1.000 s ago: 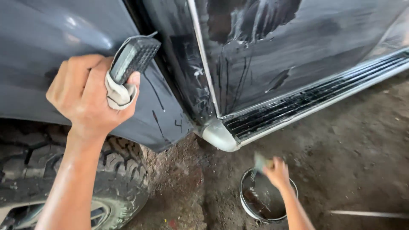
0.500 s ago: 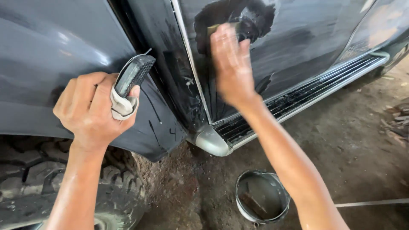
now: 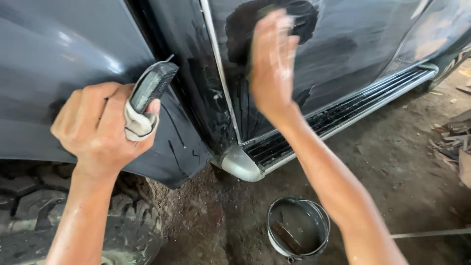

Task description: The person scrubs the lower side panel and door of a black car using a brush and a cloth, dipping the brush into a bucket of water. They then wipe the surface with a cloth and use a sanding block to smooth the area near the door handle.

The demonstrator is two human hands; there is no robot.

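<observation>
My left hand [image 3: 100, 127] grips a dark ribbed sanding block [image 3: 152, 86] together with a pale rag [image 3: 139, 125], held up in front of the grey fender [image 3: 59, 54]. My right hand [image 3: 272, 61] is raised against the dark wet door panel [image 3: 353, 44], fingers pressed to it; a small pale piece shows at the fingertips, blurred, and I cannot make out what it is. Water streaks run down the door below my hand.
A round metal bowl [image 3: 298, 227] with dark water sits on the dirt floor. A knobbly tyre [image 3: 29, 206] fills the lower left. A ribbed side step [image 3: 338, 115] runs under the door. Wood scraps [image 3: 454, 135] lie at the right.
My right hand rose from the bowl on the floor to the door panel and now rubs higher on it. My left hand stayed put with the block.
</observation>
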